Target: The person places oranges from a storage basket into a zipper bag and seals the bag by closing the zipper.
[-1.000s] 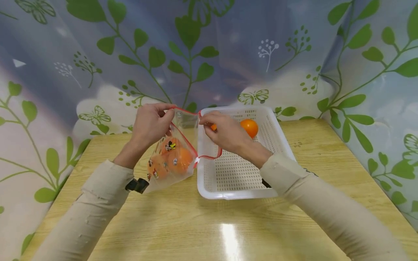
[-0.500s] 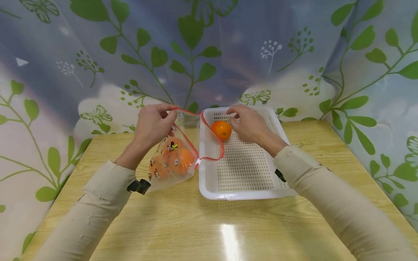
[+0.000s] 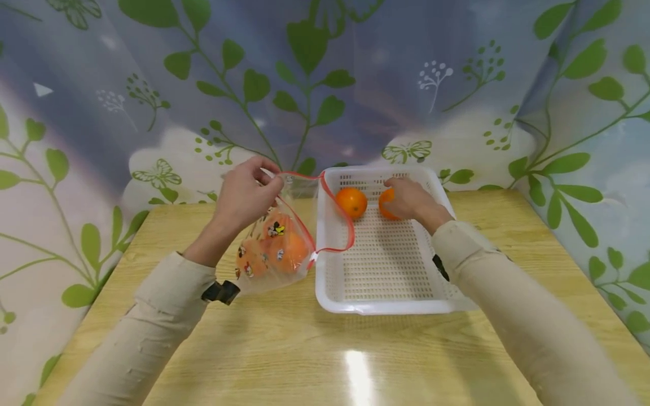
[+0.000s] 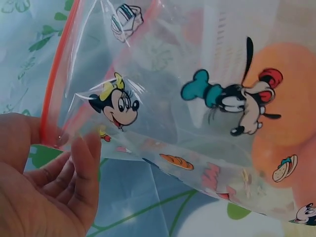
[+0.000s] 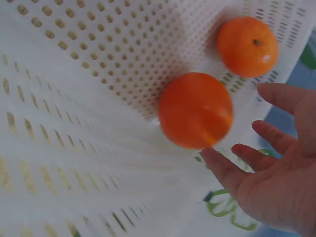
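Note:
My left hand (image 3: 249, 189) pinches the top corner of a clear zip bag (image 4: 148, 113) by its red zip edge. The bag's mouth gapes toward the basket, with its white slider (image 3: 313, 256) at the front. Several oranges (image 3: 291, 251) show through the cartoon-printed plastic. Inside the white basket (image 3: 383, 307), one orange (image 3: 351, 203) sits at the back left. A second orange (image 5: 196, 111) lies to its right, partly hidden by my right hand (image 3: 408, 200) in the head view. In the right wrist view that hand's fingers are spread, one fingertip right at this orange's edge.
The basket has perforated walls and stands on a wood-grain table (image 3: 299, 349), its left rim overlapped by the bag's red edge. A leaf-printed curtain (image 3: 325, 84) rises directly behind the table and along both sides.
My right hand has shifted right, from the bag mouth and left orange to the other orange, uncovering the left one. My left hand keeps its grip on the bag. The head view has shifted slightly.

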